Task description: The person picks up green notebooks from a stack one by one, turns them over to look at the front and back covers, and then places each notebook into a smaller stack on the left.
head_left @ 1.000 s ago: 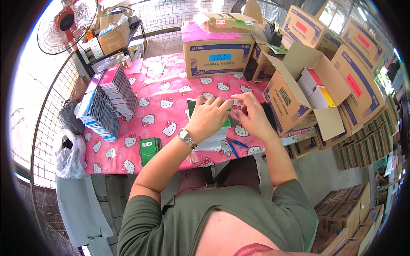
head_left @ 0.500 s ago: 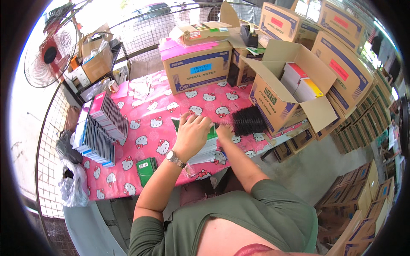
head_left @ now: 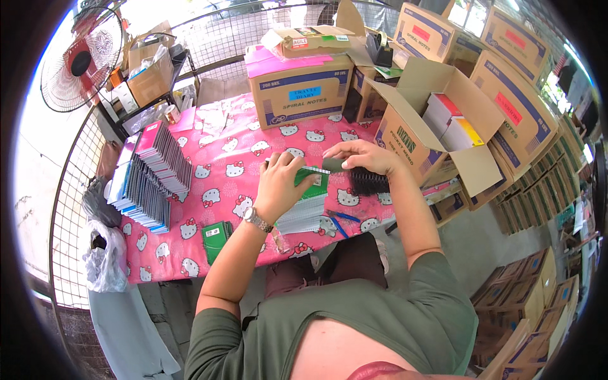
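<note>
Gripping green pad (head_left: 316, 170) at top of white stack (head_left: 299, 216): left hand (head_left: 282, 179), fingers bent over far side, thumb in front, clamped. Right hand (head_left: 368, 157): wrist bent, fingers pointing left, near black coils (head_left: 368, 183); whether pinching anything, cannot tell. Blue pliers (head_left: 345, 216) on surface (head_left: 218, 168), right of stack.

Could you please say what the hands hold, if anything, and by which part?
The left hand holds a green notebook near its white edge; whether the right hand holds anything cannot be told.
</note>
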{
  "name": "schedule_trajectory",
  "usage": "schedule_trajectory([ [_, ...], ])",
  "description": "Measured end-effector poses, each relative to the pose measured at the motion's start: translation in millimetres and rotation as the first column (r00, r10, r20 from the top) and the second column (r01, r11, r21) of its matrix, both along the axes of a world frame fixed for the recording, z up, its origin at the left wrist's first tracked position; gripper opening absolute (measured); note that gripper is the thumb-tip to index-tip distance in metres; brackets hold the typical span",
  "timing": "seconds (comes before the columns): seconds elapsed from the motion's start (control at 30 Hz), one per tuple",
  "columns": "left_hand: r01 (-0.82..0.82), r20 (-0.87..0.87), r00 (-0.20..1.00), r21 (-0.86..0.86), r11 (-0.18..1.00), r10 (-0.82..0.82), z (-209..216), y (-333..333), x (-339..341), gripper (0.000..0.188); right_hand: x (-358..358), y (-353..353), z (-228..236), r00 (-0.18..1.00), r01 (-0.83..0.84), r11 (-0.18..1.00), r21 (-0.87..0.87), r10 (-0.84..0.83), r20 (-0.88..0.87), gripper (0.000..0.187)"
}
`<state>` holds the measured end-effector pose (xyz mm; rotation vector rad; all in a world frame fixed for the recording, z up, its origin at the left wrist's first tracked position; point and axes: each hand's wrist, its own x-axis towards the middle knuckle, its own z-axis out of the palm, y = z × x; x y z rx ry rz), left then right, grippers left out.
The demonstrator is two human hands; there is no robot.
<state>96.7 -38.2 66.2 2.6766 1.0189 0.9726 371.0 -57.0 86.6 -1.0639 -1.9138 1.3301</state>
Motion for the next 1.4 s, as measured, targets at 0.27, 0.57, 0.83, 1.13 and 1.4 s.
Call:
schedule_trajectory([
  [0.27,0.027,0.016,0.999,-0.001,1.0,-0.027,-0.1,7.9,-2.3,0.039,-18.4,6.3,20.2,0.961,-0.09,0.993,0.077,0.106,-0.254,0.049],
  [0.57,0.035,-0.028,0.999,-0.12,0.992,-0.039,6.3,12.3,-3.9,0.046,-23.9,19.0,6.6,0.972,-0.066,0.997,-0.044,0.054,-0.231,0.051],
  [0.83,0.092,0.099,0.993,-0.25,0.964,-0.069,1.6,34.0,-30.6,0.036,-44.2,37.8,11.9,0.888,-0.156,0.988,-0.01,0.136,-0.439,0.049],
  [1.13,0.222,0.224,0.966,-0.473,0.853,-0.127,9.3,44.5,-25.8,0.036,-47.8,40.7,13.7,0.763,-0.299,0.951,-0.085,0.184,-0.62,0.039],
  [1.4,0.168,0.209,0.975,-0.471,0.866,-0.076,5.5,45.1,-30.8,0.037,-46.3,68.4,-26.7,0.98,-0.03,0.993,-0.11,0.008,-0.197,0.029],
])
